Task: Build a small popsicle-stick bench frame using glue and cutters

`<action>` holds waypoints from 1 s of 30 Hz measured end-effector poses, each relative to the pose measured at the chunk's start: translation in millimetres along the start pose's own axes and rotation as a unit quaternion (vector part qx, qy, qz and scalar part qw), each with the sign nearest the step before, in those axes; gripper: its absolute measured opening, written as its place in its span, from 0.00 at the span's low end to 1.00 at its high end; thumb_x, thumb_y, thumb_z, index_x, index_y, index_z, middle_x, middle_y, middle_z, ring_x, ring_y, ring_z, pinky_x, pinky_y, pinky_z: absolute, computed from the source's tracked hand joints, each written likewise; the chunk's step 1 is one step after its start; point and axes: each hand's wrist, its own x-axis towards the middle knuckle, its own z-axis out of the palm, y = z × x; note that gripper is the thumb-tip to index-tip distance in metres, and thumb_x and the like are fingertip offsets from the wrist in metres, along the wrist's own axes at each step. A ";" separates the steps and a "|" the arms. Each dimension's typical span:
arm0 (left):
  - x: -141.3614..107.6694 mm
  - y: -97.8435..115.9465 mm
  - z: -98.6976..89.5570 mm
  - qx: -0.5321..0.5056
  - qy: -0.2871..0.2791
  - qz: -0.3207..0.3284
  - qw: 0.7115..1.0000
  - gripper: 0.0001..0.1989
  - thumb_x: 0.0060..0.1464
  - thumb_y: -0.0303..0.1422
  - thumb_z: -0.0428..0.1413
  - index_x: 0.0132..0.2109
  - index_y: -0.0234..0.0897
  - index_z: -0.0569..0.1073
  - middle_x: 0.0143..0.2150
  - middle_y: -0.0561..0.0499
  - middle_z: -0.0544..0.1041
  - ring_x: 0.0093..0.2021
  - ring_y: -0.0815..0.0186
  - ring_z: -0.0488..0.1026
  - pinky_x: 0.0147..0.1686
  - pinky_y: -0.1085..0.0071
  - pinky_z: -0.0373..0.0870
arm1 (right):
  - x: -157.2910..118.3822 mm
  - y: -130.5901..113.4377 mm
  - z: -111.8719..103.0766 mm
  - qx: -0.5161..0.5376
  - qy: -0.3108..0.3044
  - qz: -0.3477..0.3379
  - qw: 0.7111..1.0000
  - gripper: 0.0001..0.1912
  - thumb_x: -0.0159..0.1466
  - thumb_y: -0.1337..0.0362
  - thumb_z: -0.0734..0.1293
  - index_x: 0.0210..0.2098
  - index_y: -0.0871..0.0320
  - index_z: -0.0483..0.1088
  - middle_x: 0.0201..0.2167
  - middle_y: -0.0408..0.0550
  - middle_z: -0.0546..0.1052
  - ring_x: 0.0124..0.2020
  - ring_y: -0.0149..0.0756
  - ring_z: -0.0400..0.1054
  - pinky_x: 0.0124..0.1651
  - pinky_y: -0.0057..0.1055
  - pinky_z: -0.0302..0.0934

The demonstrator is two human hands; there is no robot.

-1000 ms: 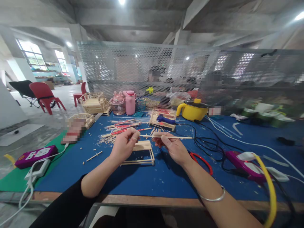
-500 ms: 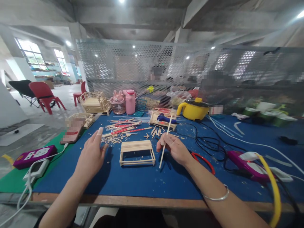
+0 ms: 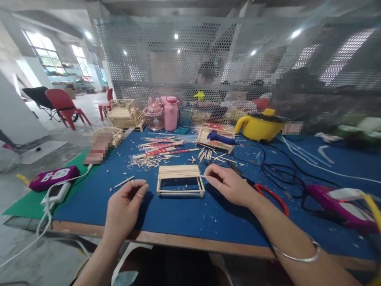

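A small bench-like frame of thin wooden sticks (image 3: pixel 178 171) stands on the blue table mat, its slatted top facing up. At its right end, my right hand (image 3: pixel 226 182) pinches a thin wooden stick (image 3: pixel 201 176), which meets the edge of the slats. My left hand (image 3: pixel 126 204) is left of the frame and apart from it, fingers curled and thumb tip close to the index finger. Whatever may be between those fingertips is too small to make out. Just behind the left hand lies a loose short stick (image 3: pixel 124 181).
Red-wrapped sticks (image 3: pixel 163 147) and wood scraps (image 3: pixel 145 162) lie behind the frame. Red-handled pliers (image 3: pixel 272 196) rest beside my right forearm. A blue glue gun (image 3: pixel 220 138) lies on another stick frame. Farther back are a yellow pot (image 3: pixel 262 129) and black cables (image 3: pixel 268 163).
My right hand has brought the stick from upright down to the frame's right end. My left hand has drawn nearer to me, its fingers curling in. The view has tilted down.
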 end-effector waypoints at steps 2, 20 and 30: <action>-0.7 -0.1 0.4 -0.031 0.002 -0.001 1.000 0.13 0.47 0.42 0.59 0.35 0.38 0.73 0.32 0.53 0.77 0.33 0.67 0.72 0.36 0.72 0.68 | 0.4 0.3 2.2 -0.005 0.000 -0.017 1.000 0.07 0.64 0.63 0.59 0.32 0.57 0.64 0.28 0.43 0.69 0.28 0.30 0.60 0.32 0.27 0.56; -1.8 11.2 -7.9 -0.134 -0.015 -0.033 0.990 0.15 0.55 0.44 0.52 0.30 0.36 0.69 0.26 0.55 0.71 0.28 0.72 0.65 0.30 0.76 0.62 | 3.0 2.2 6.4 -0.068 0.040 -0.038 0.996 0.09 0.65 0.61 0.60 0.37 0.55 0.70 0.33 0.43 0.76 0.34 0.32 0.70 0.38 0.27 0.62; -0.4 6.3 -9.0 -0.098 -0.016 -0.009 0.995 0.16 0.56 0.43 0.52 0.26 0.37 0.67 0.23 0.56 0.68 0.27 0.72 0.63 0.30 0.76 0.60 | 3.0 -0.1 6.3 -0.073 0.043 -0.036 0.996 0.09 0.65 0.61 0.59 0.37 0.55 0.70 0.33 0.44 0.76 0.34 0.33 0.70 0.38 0.27 0.62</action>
